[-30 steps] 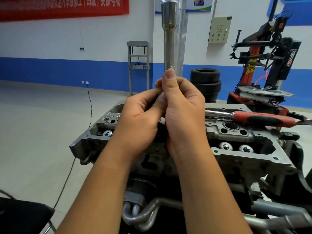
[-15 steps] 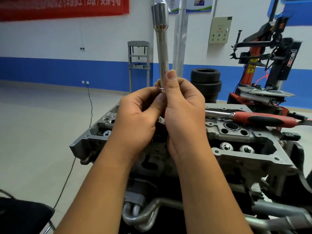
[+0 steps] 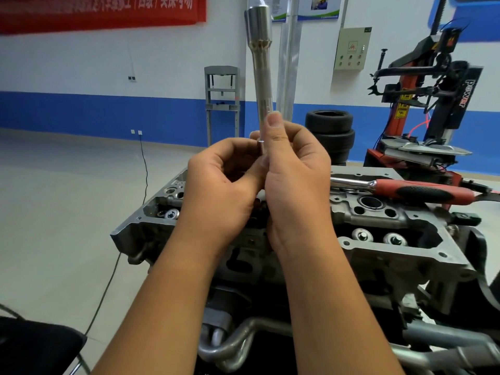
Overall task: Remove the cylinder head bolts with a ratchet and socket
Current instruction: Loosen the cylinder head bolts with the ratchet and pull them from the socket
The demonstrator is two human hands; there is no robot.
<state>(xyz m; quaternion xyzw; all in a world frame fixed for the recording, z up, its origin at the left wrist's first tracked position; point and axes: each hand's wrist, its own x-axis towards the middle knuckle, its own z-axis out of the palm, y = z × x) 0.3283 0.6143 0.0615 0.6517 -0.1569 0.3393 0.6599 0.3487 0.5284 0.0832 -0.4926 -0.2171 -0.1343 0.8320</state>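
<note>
Workshop scene, head view. Long silver metal socket extension (image 3: 262, 77) held near upright, its wide end uppermost, above the grey aluminium cylinder head (image 3: 384, 239); right hand (image 3: 295, 180) grips its lower shaft, thumb along it, and left hand (image 3: 221, 190) curls round its lower end. Red-and-black-handled ratchet (image 3: 405, 191) lies on the head's far edge. Behind: pale floor (image 3: 67, 198), blue-banded white wall (image 3: 81, 112), stacked black tyres (image 3: 330, 136), red tyre changer (image 3: 422, 117), red banner (image 3: 102, 12).
</note>
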